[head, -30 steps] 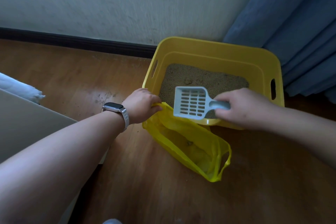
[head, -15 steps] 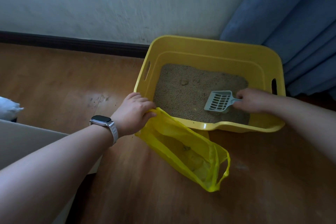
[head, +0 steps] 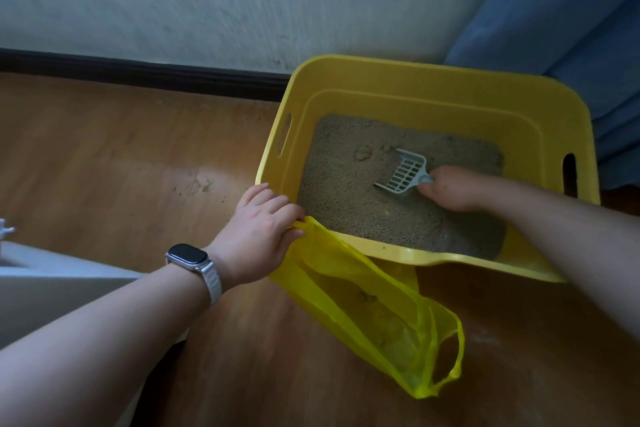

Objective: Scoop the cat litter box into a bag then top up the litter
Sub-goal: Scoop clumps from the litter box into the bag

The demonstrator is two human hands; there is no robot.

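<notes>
The left hand (head: 258, 232) pinches the rim of a translucent yellow bag (head: 349, 284) lying on the wooden floor (head: 104, 156) at the near left corner of the yellow litter box (head: 433, 94). Inside it, the right hand (head: 453, 187) grips the handle of a pale slotted scoop (head: 403, 172), whose blade rests on grainy tan litter (head: 346, 191).

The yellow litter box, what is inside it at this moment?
Sandy litter with a clump, and the grey slotted scoop that the right hand holds by the handle. The right forearm covers the near right corner; anything buried under the litter is hidden.
</notes>
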